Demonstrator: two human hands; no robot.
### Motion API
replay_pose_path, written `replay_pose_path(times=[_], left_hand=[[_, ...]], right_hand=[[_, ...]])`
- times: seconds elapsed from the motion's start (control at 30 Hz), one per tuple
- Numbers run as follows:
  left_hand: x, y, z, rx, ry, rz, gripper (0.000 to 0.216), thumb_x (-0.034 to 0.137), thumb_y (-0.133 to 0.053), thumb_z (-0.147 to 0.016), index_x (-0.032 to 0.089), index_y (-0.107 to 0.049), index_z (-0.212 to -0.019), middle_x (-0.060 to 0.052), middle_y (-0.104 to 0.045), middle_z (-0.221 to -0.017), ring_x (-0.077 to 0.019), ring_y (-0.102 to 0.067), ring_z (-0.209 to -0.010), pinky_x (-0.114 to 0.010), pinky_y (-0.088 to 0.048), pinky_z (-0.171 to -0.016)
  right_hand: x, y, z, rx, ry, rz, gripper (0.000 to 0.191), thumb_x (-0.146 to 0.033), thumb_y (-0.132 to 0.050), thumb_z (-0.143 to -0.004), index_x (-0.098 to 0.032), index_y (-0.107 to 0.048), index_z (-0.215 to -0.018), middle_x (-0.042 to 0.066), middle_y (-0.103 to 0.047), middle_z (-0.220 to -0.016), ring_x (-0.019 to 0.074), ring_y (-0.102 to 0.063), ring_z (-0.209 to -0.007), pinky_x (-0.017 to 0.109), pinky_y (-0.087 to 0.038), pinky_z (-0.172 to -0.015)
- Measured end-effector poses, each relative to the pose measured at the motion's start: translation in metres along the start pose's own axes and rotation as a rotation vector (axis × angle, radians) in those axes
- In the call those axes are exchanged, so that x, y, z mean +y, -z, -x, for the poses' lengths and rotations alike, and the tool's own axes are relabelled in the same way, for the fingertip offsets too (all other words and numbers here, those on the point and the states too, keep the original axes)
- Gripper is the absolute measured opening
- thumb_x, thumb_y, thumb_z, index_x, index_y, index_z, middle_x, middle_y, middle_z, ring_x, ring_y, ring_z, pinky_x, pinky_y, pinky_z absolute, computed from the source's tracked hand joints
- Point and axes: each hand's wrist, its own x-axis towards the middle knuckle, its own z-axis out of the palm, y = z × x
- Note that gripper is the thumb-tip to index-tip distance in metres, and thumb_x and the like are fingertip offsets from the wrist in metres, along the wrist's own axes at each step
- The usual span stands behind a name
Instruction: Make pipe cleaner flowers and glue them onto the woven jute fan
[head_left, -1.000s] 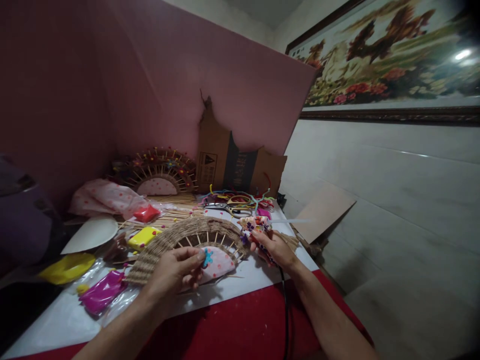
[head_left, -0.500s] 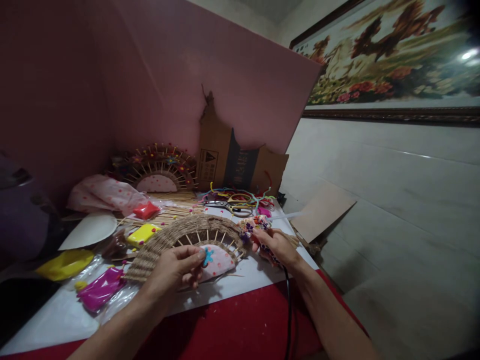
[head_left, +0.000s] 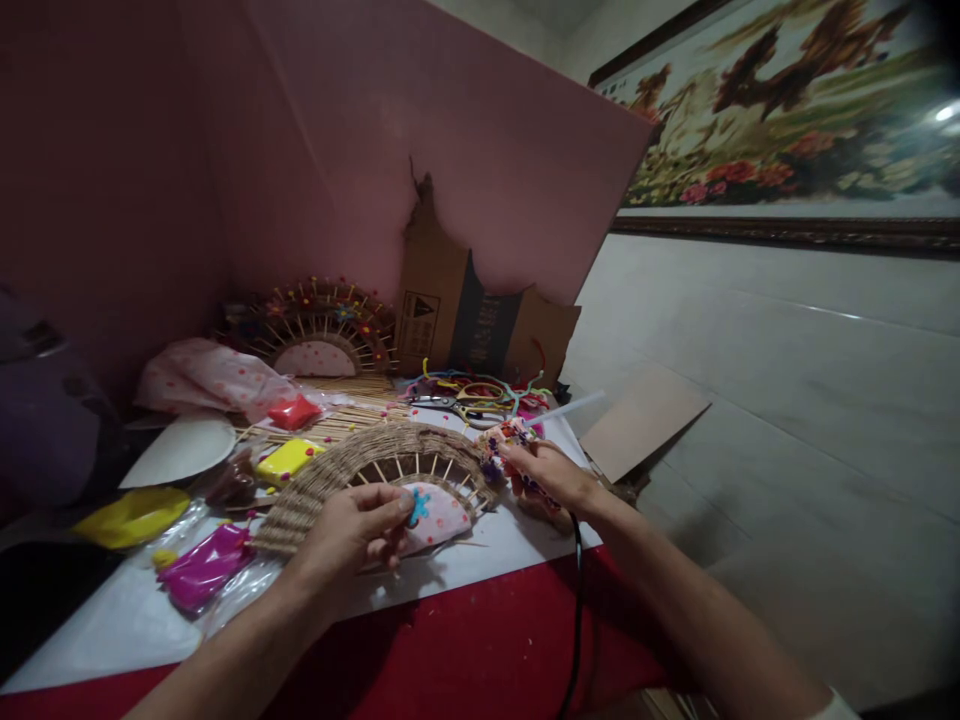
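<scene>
My left hand [head_left: 367, 530] pinches a small blue flower [head_left: 419, 506] between thumb and fingertips. It hangs in front of a fan-shaped woven piece [head_left: 330, 470] with twine bands, short sticks and a spotted pink cloth half-circle [head_left: 442, 520]. In my right hand [head_left: 551, 475] is a glue gun [head_left: 506, 440] wrapped in floral cloth, its black cord [head_left: 577, 600] running down over the table edge. A translucent glue stick [head_left: 566, 408] pokes out of it. The gun sits by the right end of the woven piece; its nozzle is hard to make out.
Scissors [head_left: 457, 408] and coloured pipe cleaners [head_left: 517, 385] lie behind. Packets of yellow [head_left: 289, 460], red [head_left: 294, 411] and magenta [head_left: 206, 568] clay are at left, near a white plate [head_left: 180, 452]. A finished-looking fan [head_left: 319, 330] and torn cardboard [head_left: 450, 300] lean at the back.
My right hand and the glue gun have shifted slightly left, and the glue stick now tilts more upward. My left hand stays almost still with the blue flower. The view has turned a little.
</scene>
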Motion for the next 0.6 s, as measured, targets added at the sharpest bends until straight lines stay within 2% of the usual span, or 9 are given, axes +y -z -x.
replay_pose_path(times=[0.27, 0.6], left_hand=[[-0.0006, 0.0003, 0.0013, 0.001, -0.001, 0.002, 0.031, 0.036, -0.078, -0.056, 0.013, -0.061, -0.068, 0.003, -0.056, -0.053, -0.0073, -0.048, -0.044, -0.019, -0.039, -0.042], [0.0009, -0.0011, 0.0027, 0.002, 0.005, -0.012, 0.030, 0.035, -0.077, -0.057, 0.012, -0.061, -0.068, 0.003, -0.056, -0.054, -0.0068, -0.048, -0.044, -0.019, -0.040, -0.043]], right_hand=[[-0.0028, 0.0020, -0.0039, -0.047, 0.009, 0.015, 0.046, -0.056, -0.039, -0.082, -0.015, -0.048, -0.064, 0.001, -0.051, -0.054, 0.0063, -0.039, -0.032, 0.018, -0.026, -0.028], [-0.0045, 0.0022, -0.0058, -0.030, 0.014, 0.059, 0.048, -0.056, -0.039, -0.082, -0.014, -0.048, -0.061, 0.002, -0.051, -0.053, 0.0065, -0.040, -0.034, 0.019, -0.027, -0.030]])
